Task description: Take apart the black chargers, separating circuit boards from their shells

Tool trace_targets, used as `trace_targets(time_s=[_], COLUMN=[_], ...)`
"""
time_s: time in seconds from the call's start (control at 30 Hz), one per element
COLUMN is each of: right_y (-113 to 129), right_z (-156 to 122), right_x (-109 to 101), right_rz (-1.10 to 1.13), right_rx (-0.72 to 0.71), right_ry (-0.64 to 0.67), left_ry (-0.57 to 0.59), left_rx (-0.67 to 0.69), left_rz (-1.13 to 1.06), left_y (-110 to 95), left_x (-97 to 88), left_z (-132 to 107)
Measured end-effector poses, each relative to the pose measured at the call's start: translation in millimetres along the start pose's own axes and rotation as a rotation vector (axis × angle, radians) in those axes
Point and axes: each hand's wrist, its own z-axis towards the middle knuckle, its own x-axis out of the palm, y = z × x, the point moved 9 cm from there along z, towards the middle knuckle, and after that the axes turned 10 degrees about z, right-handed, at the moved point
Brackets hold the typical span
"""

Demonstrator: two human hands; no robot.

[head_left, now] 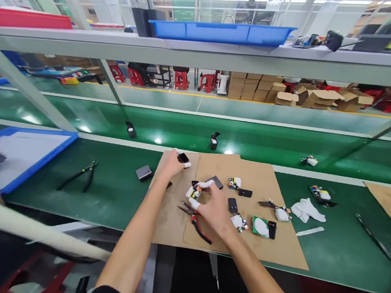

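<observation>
My left hand (173,166), with white cover on a fingertip, is closed around a small black housing (183,157) at the cardboard's far left. My right hand (213,208), also with white-covered fingertips, pinches a small circuit-board assembly (193,192) with white and yellow parts. Just below that assembly lie red-and-black pliers (200,228). A dark grey case (215,182) sits behind my right hand. Right of it, several board assemblies rest on the cardboard (255,170), among them a green board with a white pad (261,226).
On the green bench, more pliers (82,173) and a grey box (144,173) lie left; a white cloth (308,211) and tweezers (375,237) lie right. Small units (213,141) stand on the green belt (170,126). A blue-edged tray (31,150) and a person's arm are left.
</observation>
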Motion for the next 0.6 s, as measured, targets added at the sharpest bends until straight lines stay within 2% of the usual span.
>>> trace_targets(time_s=[0.13,0.2,0.27,0.3,0.37,0.43,0.47,0.53,0.6], right_y=[-13.1,-18.3,-22.2,-23.0,-20.6,-13.5,-9.7,-5.8,-10.2], right_z=[-13.5,-20.6,-29.0,-33.5,-42.4,-49.5,-51.4,-49.4,-36.4], right_x=[10.8,6.6,-2.0,-7.3,-20.1,-38.2,-50.8,-82.3,-117.3], right_rz=[-0.150,-0.226,-0.281,-0.298,-0.305,-0.253,-0.207,-0.120,-0.092], right_rx=[0.055,0.082,0.108,0.117,0.103,0.047,0.014,-0.039,-0.055], right_ry=[-0.033,-0.031,-0.026,-0.022,-0.017,-0.031,-0.056,-0.129,-0.211], left_ry=[-0.077,-0.165,-0.173,-0.099,0.168,0.426,0.505,0.580,0.599], left_rx=[-0.026,0.023,0.151,0.228,0.372,0.476,0.509,0.542,0.551], left_rz=[0.091,0.148,0.174,0.157,0.104,0.084,0.089,0.101,0.106], left_y=[0.3,-12.1,-34.7,-46.7,-67.1,-78.6,-80.8,-80.9,-79.6], left_x=[-14.1,-25.9,-24.1,-13.9,20.6,55.5,68.5,86.4,97.2], left_z=[-1.7,-13.4,-30.7,-39.9,-59.5,-77.9,-83.4,-85.5,-81.7])
